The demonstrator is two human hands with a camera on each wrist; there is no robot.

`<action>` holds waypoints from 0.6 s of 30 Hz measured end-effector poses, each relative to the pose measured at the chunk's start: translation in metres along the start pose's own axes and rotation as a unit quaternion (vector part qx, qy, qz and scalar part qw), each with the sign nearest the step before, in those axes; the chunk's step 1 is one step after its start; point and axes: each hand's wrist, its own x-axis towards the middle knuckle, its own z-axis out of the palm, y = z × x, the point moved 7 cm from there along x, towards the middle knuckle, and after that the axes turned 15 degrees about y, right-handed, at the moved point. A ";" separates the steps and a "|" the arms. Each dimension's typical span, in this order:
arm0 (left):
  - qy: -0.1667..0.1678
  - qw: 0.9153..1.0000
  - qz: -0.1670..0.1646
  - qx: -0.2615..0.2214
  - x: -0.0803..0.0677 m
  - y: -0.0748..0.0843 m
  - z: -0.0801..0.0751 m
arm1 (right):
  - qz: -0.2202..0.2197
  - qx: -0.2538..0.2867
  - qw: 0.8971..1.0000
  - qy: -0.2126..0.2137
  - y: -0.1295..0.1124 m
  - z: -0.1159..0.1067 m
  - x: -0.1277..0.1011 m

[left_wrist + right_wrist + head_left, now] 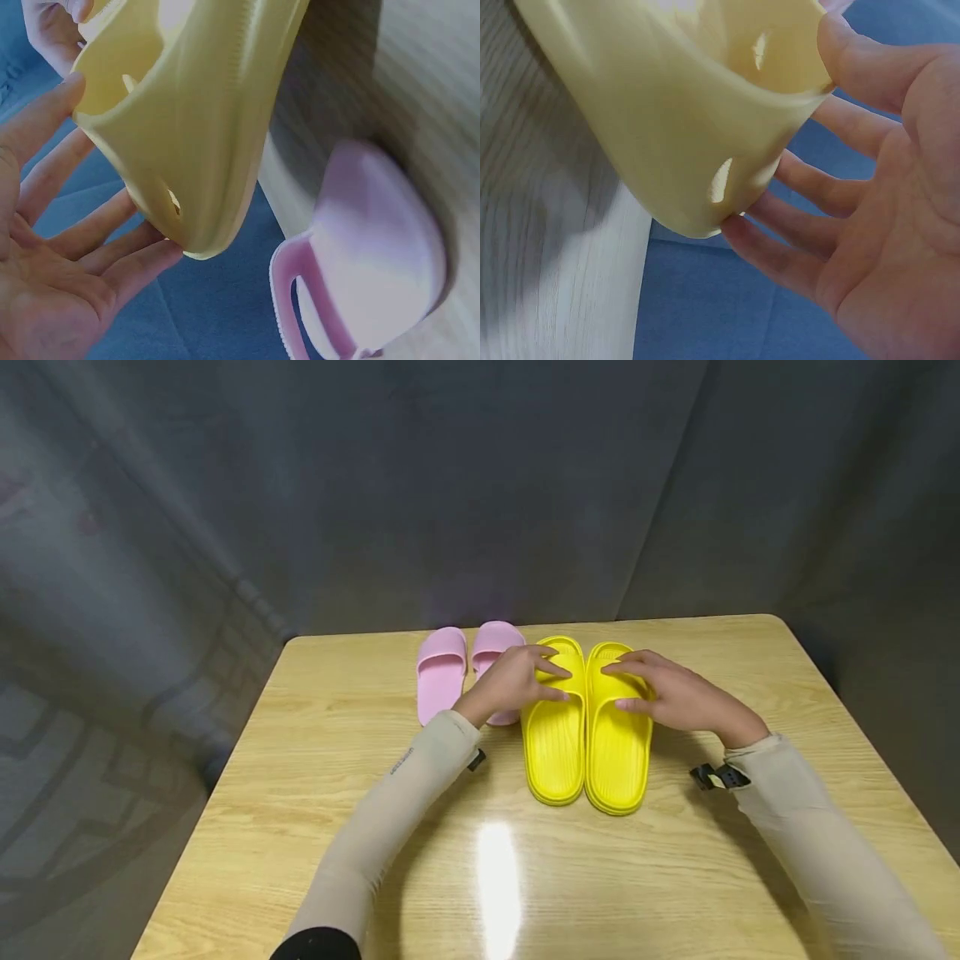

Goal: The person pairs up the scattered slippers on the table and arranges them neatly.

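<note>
Two yellow slippers stand side by side on the table, toes toward the far edge: the left yellow slipper [553, 747] and the right yellow slipper [618, 764]. My left hand [516, 678] lies over the strap of the left one, fingers spread. In the left wrist view, its thumb and fingertips touch the yellow strap [161, 127]. From the other side, my right hand [681, 695] reaches over the right slipper's strap. The right wrist view shows its thumb at the strap [682, 112] edge and the fingers fanned out along its outside. Neither palm is against a slipper.
A pair of pink slippers, the left one [441, 681] and the right one [497, 642], stands left of the yellow pair; my left hand and wrist partly cover the right one. The wooden table [315, 793] ends at a dark grey curtain [465, 493].
</note>
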 end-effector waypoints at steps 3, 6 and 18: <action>-0.008 1.000 0.006 0.010 0.007 0.000 0.001 | 0.002 0.006 1.000 -0.006 0.004 0.000 0.005; -0.013 1.000 0.003 0.011 0.014 -0.002 0.003 | 0.004 -0.001 1.000 -0.009 0.007 -0.002 0.011; 0.001 1.000 -0.009 -0.010 0.046 -0.012 0.006 | 0.022 -0.032 0.999 0.000 0.016 -0.016 0.032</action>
